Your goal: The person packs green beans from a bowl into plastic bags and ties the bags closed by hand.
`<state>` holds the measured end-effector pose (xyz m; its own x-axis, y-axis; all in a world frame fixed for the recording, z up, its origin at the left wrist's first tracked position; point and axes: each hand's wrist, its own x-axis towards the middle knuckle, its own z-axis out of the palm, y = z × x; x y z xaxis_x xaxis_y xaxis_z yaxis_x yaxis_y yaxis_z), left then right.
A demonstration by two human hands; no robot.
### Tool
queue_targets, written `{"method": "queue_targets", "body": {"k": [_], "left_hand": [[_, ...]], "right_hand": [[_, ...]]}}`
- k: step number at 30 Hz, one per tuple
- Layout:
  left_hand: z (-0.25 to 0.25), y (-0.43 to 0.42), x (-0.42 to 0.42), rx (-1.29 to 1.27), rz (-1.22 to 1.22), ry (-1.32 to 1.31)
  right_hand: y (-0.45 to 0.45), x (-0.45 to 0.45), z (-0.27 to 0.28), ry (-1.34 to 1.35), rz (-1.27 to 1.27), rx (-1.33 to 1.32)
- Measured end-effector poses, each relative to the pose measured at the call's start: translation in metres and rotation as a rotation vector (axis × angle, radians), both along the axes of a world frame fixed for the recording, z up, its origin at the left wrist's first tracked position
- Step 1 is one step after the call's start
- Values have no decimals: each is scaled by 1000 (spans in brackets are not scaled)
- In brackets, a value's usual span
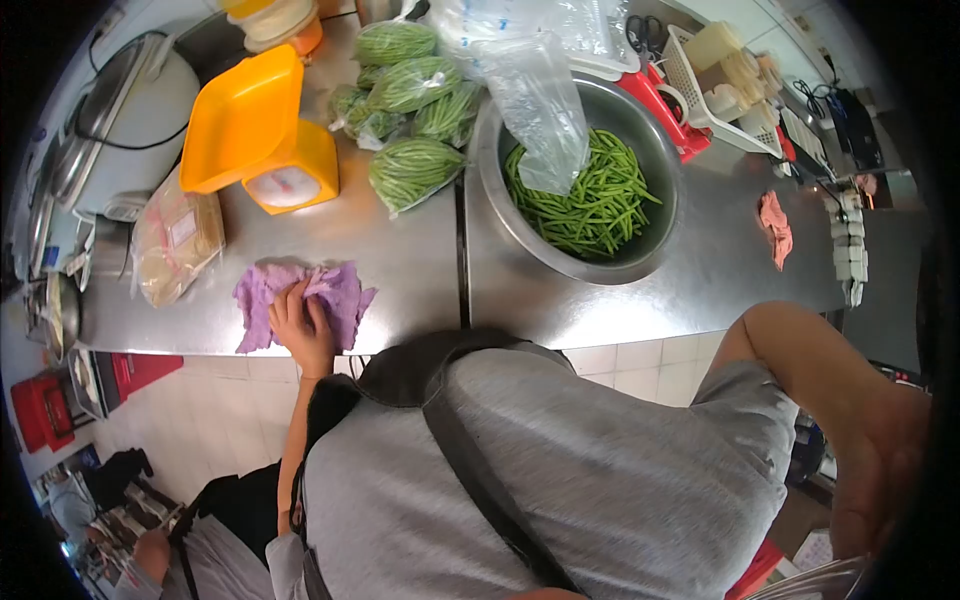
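Observation:
My left hand [298, 322] is on a crumpled purple cloth [345, 297] near the front edge of the steel counter, its fingers bent and pressed into the fabric. My right arm is bent up at the right edge of the view, close to the camera. There the right hand [872, 478] is dark and distorted, and its fingers cannot be made out. Behind the cloth stands an orange kitchen scale [318, 165] with a tilted orange pan [245, 120]. To the left of the cloth lies a clear bag with brown contents [178, 245].
A large steel bowl [655, 255] holds cut green beans [610, 205], with a clear plastic bag [545, 110] draped into it. Bagged green beans [415, 175] are piled beside it. A pink cloth [775, 230] lies at right. Another person [215, 560] is at lower left.

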<state>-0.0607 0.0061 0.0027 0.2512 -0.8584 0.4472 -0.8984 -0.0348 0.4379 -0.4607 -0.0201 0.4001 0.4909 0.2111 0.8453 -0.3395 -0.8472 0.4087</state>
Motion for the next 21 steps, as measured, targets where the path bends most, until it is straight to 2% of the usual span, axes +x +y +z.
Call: {"method": "queue_targets", "body": {"k": [10, 21], "left_hand": [[4, -1, -4, 2, -8, -7], [1, -1, -2, 21, -9, -39]], "right_hand": [[8, 0, 1, 55, -5, -69], [4, -22, -11, -59, -57, -81]]}}
